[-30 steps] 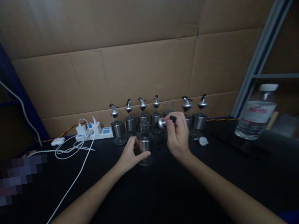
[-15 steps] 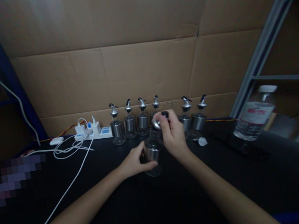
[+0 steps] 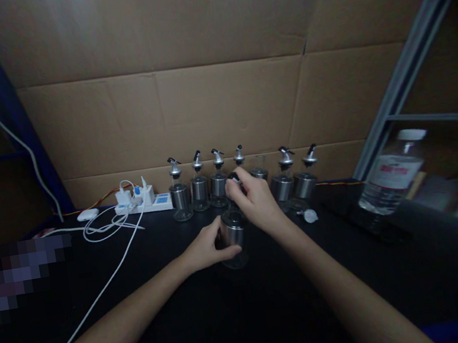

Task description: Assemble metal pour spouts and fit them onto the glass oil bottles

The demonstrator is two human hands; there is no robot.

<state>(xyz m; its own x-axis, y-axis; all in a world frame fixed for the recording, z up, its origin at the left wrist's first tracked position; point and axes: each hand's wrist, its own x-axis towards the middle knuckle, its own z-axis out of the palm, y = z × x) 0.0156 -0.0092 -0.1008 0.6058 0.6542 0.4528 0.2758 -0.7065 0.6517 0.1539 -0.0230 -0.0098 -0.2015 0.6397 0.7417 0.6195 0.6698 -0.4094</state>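
A glass oil bottle with a steel sleeve (image 3: 233,232) stands on the black table in front of me. My left hand (image 3: 207,248) is wrapped round its sleeve, thumb across the front. At the bottle's neck, my right hand (image 3: 254,196) grips a silver and black pour spout (image 3: 234,178), mostly hidden by the fingers. Whether the spout sits fully in the neck I cannot tell. Behind stands a row of similar bottles with spouts, such as the leftmost bottle (image 3: 180,201) and the rightmost bottle (image 3: 304,184). One rear bottle (image 3: 259,173) shows an open neck without a spout.
A small clear plastic piece (image 3: 310,216) lies right of my right hand. At the right stands a large water bottle (image 3: 393,177). A white power strip (image 3: 158,202) with plugs sits back left, its white cable (image 3: 111,277) running towards me. Cardboard (image 3: 201,106) walls the back.
My right hand has moved left and slightly down with the pour spout, over the bottle's neck. The rear bottle without a spout is now uncovered. My left hand stays on the bottle.
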